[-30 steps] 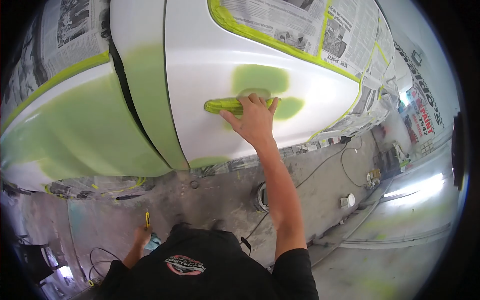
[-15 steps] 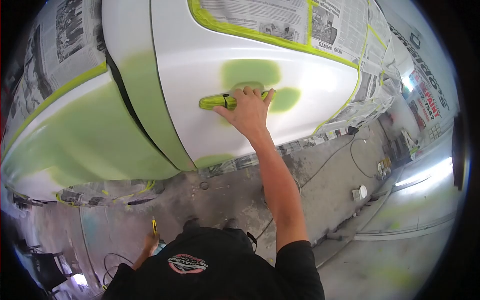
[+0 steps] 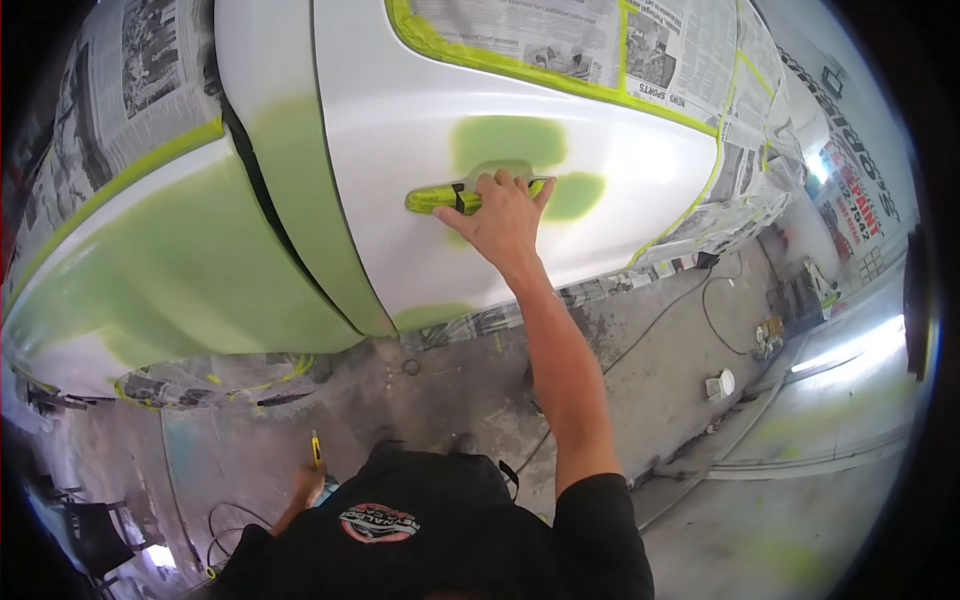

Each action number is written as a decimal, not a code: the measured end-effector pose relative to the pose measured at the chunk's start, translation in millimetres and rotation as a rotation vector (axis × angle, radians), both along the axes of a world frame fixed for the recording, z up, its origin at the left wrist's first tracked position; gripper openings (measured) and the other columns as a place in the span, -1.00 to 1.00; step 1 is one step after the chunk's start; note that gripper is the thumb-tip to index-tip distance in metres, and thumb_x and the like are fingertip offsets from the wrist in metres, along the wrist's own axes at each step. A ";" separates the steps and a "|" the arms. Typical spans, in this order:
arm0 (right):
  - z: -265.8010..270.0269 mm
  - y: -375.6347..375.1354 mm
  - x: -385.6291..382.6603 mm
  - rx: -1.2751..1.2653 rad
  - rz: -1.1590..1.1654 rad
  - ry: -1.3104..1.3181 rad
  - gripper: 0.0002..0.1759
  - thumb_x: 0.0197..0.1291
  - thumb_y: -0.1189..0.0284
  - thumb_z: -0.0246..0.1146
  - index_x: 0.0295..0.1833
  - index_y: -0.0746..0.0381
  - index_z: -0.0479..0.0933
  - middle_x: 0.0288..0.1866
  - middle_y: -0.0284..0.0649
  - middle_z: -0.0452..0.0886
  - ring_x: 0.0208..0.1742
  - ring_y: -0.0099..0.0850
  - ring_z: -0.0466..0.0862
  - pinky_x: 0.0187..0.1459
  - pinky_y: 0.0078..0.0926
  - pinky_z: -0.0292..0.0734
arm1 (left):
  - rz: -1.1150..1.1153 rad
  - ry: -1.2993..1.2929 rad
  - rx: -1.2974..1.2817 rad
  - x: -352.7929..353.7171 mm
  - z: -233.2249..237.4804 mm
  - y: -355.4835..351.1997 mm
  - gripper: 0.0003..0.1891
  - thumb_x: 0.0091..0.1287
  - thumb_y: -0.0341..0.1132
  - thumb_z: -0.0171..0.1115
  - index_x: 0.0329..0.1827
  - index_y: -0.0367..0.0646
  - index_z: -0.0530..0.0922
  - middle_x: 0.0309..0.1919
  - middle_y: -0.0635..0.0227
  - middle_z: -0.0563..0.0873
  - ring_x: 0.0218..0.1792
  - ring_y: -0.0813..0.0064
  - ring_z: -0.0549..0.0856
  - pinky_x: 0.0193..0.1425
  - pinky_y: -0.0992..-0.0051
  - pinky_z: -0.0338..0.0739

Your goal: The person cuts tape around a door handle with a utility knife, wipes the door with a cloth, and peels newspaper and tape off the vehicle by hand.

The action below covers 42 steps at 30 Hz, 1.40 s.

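My right hand [image 3: 507,215] is at the door handle [image 3: 430,199], which is wrapped in yellow-green tape with a dark band. Its fingers curl over the handle's upper edge, and the thumb lies against the lower side. Around the handle, the white door [image 3: 630,165] has green patches. Low on the left, my left hand [image 3: 308,484] is closed on a yellow utility knife [image 3: 317,448] that points up in the view. Something pale blue, too small to make out, shows beside that hand.
Newspaper [image 3: 520,25] edged with yellow-green tape covers the window. A green-coated panel [image 3: 210,270] lies left of the door. On the floor are a dark cable [image 3: 655,320] and a white container [image 3: 720,383]. A dark chair [image 3: 95,535] stands at lower left.
My right thumb has drawn in closer to the handle. The left hand and knife appear slightly farther right and higher. The handle and left panels have shifted a little right in view.
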State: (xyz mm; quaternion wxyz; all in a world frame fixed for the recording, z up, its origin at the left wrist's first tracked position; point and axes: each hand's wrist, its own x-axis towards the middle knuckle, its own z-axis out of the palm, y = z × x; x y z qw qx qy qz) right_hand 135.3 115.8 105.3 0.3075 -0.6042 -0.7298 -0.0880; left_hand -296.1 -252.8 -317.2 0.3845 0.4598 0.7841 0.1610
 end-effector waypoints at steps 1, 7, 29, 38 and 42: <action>-0.2 -0.1 0.0 -0.005 -0.002 0.003 -0.29 0.02 -0.23 0.50 -0.17 0.28 0.70 -0.08 -0.11 0.66 0.20 -0.01 0.59 0.48 0.69 -0.13 | -0.004 0.010 0.007 2.0 3.0 0.6 -0.63 0.41 -0.11 0.27 -0.22 -0.34 0.67 -0.49 0.08 0.75 -0.44 0.28 0.76 -0.34 0.19 0.52; -0.3 -7.6 1.0 -0.027 -0.009 0.025 -0.30 0.03 -0.23 0.50 -0.20 0.27 0.70 -0.06 -0.13 0.65 0.20 -0.06 0.59 0.50 0.66 -0.13 | 0.020 0.000 0.057 -5.5 -5.5 -3.3 -0.65 0.41 -0.13 0.26 -0.23 -0.33 0.67 -0.51 0.06 0.73 -0.46 0.26 0.75 -0.35 0.19 0.52; -2.0 -157.3 74.6 -0.062 0.069 -0.059 -0.14 0.04 -0.24 0.49 0.27 0.16 0.57 0.34 -0.08 0.54 0.49 -0.07 0.48 0.48 0.73 -0.46 | -0.162 -0.048 0.278 5.2 14.5 83.4 -0.76 0.41 -0.26 0.27 -0.18 -0.33 0.64 -0.42 -0.06 0.70 -0.35 0.01 0.73 -0.25 0.14 0.53; -6.8 -199.4 112.0 0.005 0.108 0.101 -0.49 0.51 -0.05 0.08 0.03 0.16 0.67 0.12 -0.22 0.68 0.44 -0.12 0.54 0.56 0.55 -0.56 | -0.336 -0.107 0.428 53.0 121.8 149.7 -0.74 0.42 -0.26 0.29 -0.07 -0.33 0.66 -0.31 -0.13 0.73 -0.21 -0.13 0.76 -0.16 0.11 0.56; -10.3 -221.0 124.0 0.054 0.056 0.159 -0.24 0.64 -0.06 -0.35 -0.09 0.15 0.71 0.04 -0.22 0.71 0.41 -0.12 0.57 0.60 0.41 -0.62 | -0.451 -0.099 0.454 76.0 145.7 178.5 -0.69 0.40 -0.21 0.33 0.01 -0.29 0.70 -0.25 -0.16 0.77 -0.18 -0.18 0.76 -0.09 0.09 0.62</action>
